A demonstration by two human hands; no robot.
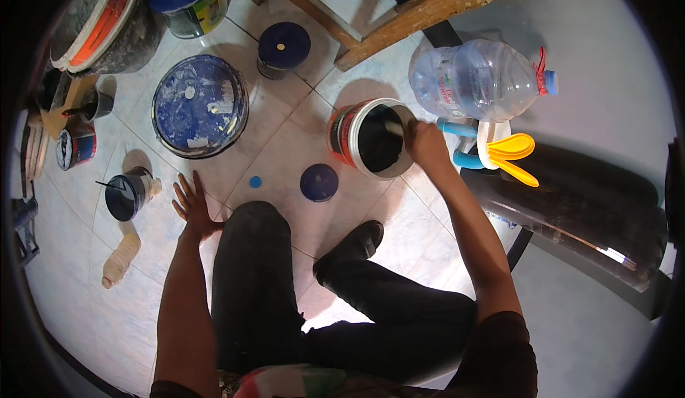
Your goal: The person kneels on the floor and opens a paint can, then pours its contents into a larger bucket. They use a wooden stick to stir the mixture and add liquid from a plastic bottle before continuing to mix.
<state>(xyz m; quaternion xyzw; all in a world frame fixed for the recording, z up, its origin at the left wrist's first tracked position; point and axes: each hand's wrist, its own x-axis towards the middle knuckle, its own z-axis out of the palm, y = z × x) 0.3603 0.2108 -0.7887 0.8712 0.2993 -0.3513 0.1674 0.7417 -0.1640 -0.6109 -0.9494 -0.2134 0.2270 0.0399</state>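
Note:
At centre right a white paint bucket [389,107] with a red and dark label stands slightly tilted on the tiles, dark paint in its bottom. My right hand [426,145] is closed on the bucket's right rim, with its fingertips partly out of sight. To the left, my left hand [190,205] is spread, palm down over the floor beside my knee, holding nothing. Nearest to it is a small pot of dark paint [123,199] with a thin stick in it. A round blue lid [319,183] lies on the floor between my knee and the bucket.
A large paint-smeared blue-lidded bucket [200,105] and a smaller blue-lidded tub [284,46] stand beyond. A big clear water bottle [474,80] lies right, near a yellow-and-blue plastic item [510,148]. Wooden frame legs [399,23] reach in at the top. A small bottle [121,259] lies left.

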